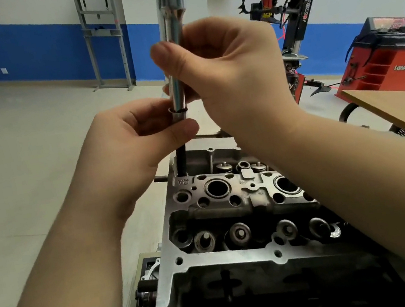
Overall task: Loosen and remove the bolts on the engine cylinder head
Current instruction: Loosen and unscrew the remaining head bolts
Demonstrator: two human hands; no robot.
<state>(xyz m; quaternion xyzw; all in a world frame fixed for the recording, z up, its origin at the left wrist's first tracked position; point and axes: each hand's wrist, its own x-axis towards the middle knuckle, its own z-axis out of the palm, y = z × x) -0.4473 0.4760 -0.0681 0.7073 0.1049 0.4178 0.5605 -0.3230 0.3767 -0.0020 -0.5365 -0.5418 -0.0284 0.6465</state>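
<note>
The aluminium cylinder head (235, 228) stands below me, with open spark plug wells and valve springs showing. A long chrome socket extension (175, 50) rises upright above its far left corner. My right hand (230, 68) grips the chrome shaft near its middle. My left hand (140, 142) pinches the lower end of the tool, where a washer ring sits round a dark bolt (182, 159). The bolt's black shank hangs below the socket and reaches down into a hole at the head's far left corner.
A wooden tabletop corner (397, 107) juts in at the right. Behind it stand a red wheel balancer (381, 59) and a tyre changer (287, 13). A grey press frame (104, 35) stands against the blue and white wall. Pale floor lies to the left.
</note>
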